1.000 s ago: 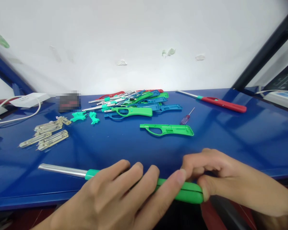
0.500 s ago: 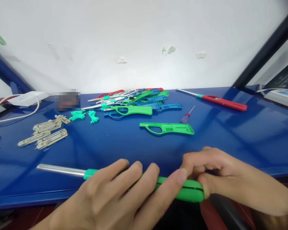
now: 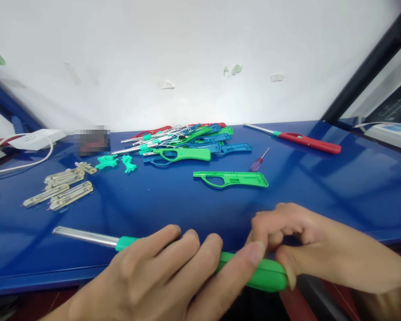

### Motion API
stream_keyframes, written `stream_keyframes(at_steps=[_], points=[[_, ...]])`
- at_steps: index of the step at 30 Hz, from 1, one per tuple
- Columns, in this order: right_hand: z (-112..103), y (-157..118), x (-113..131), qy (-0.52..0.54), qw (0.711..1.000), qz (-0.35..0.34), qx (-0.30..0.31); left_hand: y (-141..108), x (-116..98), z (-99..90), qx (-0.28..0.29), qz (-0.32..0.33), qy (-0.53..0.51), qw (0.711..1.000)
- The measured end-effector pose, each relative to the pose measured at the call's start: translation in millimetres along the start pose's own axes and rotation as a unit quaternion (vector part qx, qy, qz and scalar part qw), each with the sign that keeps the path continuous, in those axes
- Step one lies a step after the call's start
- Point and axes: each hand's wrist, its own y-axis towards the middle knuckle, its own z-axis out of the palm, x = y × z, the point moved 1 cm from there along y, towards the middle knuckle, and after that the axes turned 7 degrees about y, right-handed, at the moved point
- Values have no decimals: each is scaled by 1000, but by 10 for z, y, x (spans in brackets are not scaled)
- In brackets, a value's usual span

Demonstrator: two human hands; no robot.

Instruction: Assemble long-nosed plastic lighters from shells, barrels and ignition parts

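Observation:
A green lighter [image 3: 265, 275] with a silver metal tube pointing left and a teal collar lies across the front of the view, above the table's near edge. My left hand [image 3: 167, 272] is wrapped over its middle, fingers pressed along the green body. At the rounded right end, my right hand [image 3: 284, 236] pinches the handle between thumb and curled fingers. The two halves of the handle meet along a thin seam. Behind my hands, a green half shell [image 3: 237, 179] rests with its inside up, near a small purple screwdriver [image 3: 257, 164].
On the blue table [image 3: 160, 196] stand a pile of colored shells and metal tubes [image 3: 187, 142], two teal parts [image 3: 128, 164], several clear fuel tanks [image 3: 70, 194] and a red lighter [image 3: 307, 142]. White cables and boxes [image 3: 36, 139] are at the left. A white wall rises behind.
The dark gap along the green handle has closed to a thin seam. The handle's right end has tipped slightly down, with both hands still on it.

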Motion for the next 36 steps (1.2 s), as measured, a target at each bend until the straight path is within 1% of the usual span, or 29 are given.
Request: stream_keyframes(at_steps=[4, 8, 11, 15, 17, 20, 21, 22, 24, 26, 28, 32, 36], points=[[30, 14, 34, -2, 1000, -2, -12, 29, 5, -16, 7, 5, -1, 1000], [56, 43, 40, 7, 1000, -7, -20, -4, -9, -3, 6, -3, 1, 1000], [61, 53, 49, 10, 1000, -16, -23, -17, -8, 26, -5, -12, 6, 1000], [50, 29, 38, 21, 1000, -9, -18, 35, 7, 9, -20, 7, -3, 1000], [45, 15, 24, 28, 999, -14, -19, 82, 6, -38, 16, 5, -9, 1000], [39, 12, 2, 27, 999, -36, -24, 143, -8, -112, 99, -15, -15, 995], [37, 15, -5, 24, 998, -42, -26, 155, -12, -128, 109, -18, -16, 994], [35, 18, -11, 20, 998, -47, -26, 164, -14, -136, 105, -17, -15, 994], [27, 21, -21, 14, 998, -52, -29, 171, -12, -130, 79, -5, -12, 997], [17, 17, -28, 15, 998, -51, -30, 171, -5, -107, 68, 5, -8, 998], [7, 6, -33, 23, 998, -48, -28, 171, -1, -91, 66, 9, -8, 998], [-2, -4, -30, 20, 998, -49, -37, 186, -3, -96, 63, -5, -6, 998], [1, 26, -18, 11, 998, -56, -27, 196, 1, -102, 57, 5, 5, 998]])
